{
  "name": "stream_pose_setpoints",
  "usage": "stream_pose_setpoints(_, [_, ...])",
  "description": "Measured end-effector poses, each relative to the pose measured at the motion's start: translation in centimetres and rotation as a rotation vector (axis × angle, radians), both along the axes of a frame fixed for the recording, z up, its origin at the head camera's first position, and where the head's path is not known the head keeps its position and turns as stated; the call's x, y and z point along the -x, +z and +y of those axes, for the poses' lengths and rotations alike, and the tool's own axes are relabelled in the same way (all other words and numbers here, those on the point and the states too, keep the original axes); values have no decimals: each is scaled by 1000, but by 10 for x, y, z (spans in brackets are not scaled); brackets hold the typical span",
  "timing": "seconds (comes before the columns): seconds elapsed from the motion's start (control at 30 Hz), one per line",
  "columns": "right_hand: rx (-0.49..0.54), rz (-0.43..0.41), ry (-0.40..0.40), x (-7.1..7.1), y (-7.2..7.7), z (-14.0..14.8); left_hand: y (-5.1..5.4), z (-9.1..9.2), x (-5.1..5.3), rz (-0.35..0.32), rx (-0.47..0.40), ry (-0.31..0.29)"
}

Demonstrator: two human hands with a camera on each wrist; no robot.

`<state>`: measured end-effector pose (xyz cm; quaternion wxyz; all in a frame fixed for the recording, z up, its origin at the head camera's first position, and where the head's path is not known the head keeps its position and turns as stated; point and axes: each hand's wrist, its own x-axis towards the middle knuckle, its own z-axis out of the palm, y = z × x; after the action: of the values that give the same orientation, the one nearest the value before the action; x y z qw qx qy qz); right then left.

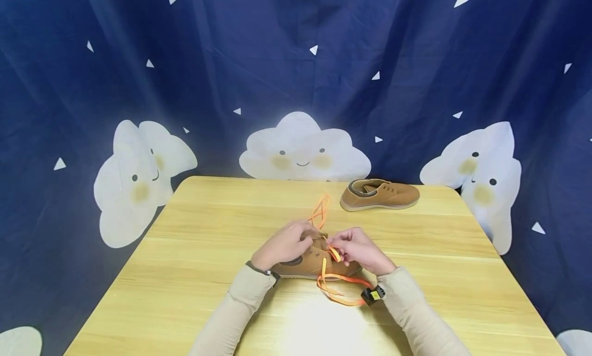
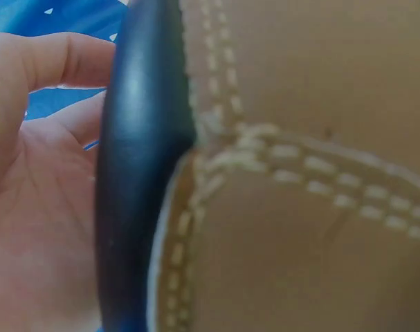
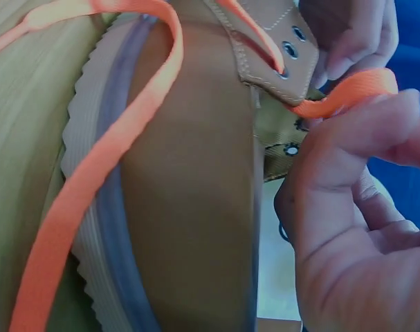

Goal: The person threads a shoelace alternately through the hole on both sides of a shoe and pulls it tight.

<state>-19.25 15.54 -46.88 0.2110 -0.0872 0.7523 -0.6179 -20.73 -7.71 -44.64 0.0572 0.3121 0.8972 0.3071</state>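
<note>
A brown shoe [image 1: 302,263] lies on its sole near the middle of the table, toe to the right, with an orange lace [image 1: 342,278] through lower eyelets. My right hand [image 1: 363,250] pinches a loop of the lace between thumb and fingers; in the right wrist view that loop [image 3: 355,90] comes out from under the eyelet flap. My left hand [image 1: 287,244] is at the shoe's upper edge, its fingertips on the tongue area, partly hidden. The left wrist view shows the shoe's stitched side [image 2: 299,228] up close, with the left palm [image 2: 50,180] behind its dark collar.
A second brown shoe [image 1: 381,195], with no lace in its eyelets, stands at the back right of the wooden table [image 1: 208,217]. One lace end loops behind the near shoe, another lies in front by the right wrist. A dark blue curtain [image 1: 277,78] hangs behind.
</note>
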Motion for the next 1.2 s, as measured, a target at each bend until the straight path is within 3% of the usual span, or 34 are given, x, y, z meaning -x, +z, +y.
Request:
stream_pose_setpoints(0.27, [-17,33,-25,3,-6,-6,0,-1,-1,-5,-16,-10])
stream_pose_setpoints(0.57, [-37,20,-155,3,-15,-14,1,-1,0,-22,-13,-24])
stream_pose_setpoints(0.77, [-65,100,-214,0,-16,-21,-1,-1,2,-39,-35,-9])
stream_pose_setpoints(0.93, [-71,140,-220,-2,-16,-23,-6,4,4,-28,10,31])
stream_pose_setpoints(1.2, [-90,149,-246,-1,-19,-25,-8,12,5,-137,-72,72])
